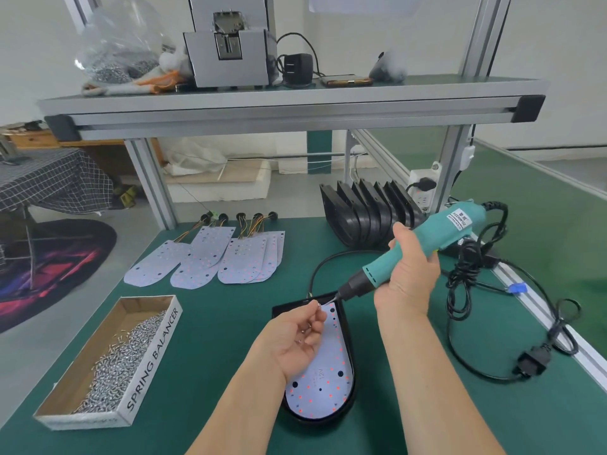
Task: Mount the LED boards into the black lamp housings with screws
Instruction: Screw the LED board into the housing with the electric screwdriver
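A black lamp housing (350,349) lies on the green mat near me with a white LED board (323,385) set inside it. My left hand (290,339) hovers palm-up over the board, pinching a small screw (318,303) at its fingertips, with a couple more screws loose in the palm. My right hand (410,274) grips a teal electric screwdriver (423,244); its bit tip meets the pinched screw above the board's far end.
A cardboard box of screws (108,366) sits at the left. Several spare LED boards (210,257) with wires lie further back, beside a row of upright black housings (371,211). Black power cables (473,284) coil at the right near the table's edge rail.
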`<action>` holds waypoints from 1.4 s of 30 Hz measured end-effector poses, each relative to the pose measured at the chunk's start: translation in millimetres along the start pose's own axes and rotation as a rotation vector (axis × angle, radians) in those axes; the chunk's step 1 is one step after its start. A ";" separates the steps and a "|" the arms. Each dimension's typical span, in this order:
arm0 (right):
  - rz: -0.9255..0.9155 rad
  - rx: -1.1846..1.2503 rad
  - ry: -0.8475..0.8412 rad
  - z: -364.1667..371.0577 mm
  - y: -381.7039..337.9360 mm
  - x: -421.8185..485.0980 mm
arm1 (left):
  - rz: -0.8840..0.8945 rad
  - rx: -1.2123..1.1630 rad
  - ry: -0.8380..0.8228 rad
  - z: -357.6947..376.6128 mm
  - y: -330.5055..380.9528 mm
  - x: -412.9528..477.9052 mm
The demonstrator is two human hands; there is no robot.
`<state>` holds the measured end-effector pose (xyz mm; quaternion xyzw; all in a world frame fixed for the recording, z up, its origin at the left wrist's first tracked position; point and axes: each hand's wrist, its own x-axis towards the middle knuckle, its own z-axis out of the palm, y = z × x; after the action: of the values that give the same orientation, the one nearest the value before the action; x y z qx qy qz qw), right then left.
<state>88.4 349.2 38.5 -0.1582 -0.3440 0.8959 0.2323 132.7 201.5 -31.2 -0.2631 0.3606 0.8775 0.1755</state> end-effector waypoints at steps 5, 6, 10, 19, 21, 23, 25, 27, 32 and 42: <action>-0.107 -0.048 0.001 5.1 9.1 -2.7 | -0.003 0.005 0.005 0.7 0.7 -0.3; -0.117 -0.053 0.003 6.3 10.2 -2.6 | -0.002 0.004 0.006 0.3 0.5 -0.1; -0.137 -0.077 -0.007 9.1 13.9 -2.0 | -0.009 -0.004 0.005 0.0 0.5 0.2; -0.129 -0.062 -0.007 6.5 15.1 -3.5 | -0.005 -0.027 0.028 1.2 0.0 1.2; -0.134 -0.060 -0.014 6.8 13.8 -2.9 | -0.006 -0.031 0.027 1.6 0.1 0.9; -0.137 -0.075 -0.018 7.4 14.6 -3.2 | -0.012 -0.031 0.021 2.0 0.8 0.5; -0.134 -0.092 -0.007 7.4 17.1 -3.6 | -0.017 -0.036 0.019 2.7 1.6 -0.3; -0.121 -0.099 0.005 7.2 18.0 -3.3 | -0.020 -0.044 0.017 3.3 1.7 -0.8; -0.131 -0.101 0.029 6.7 19.4 -4.8 | 0.004 -0.047 0.029 4.8 -0.4 -1.7; -0.166 -0.177 0.155 10.6 28.1 -10.4 | 0.068 -0.088 0.059 5.8 -5.5 -1.6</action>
<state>83.8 319.6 28.0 -0.2178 -0.4148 0.8247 0.3167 134.8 209.3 -29.8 -0.2838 0.3354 0.8898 0.1234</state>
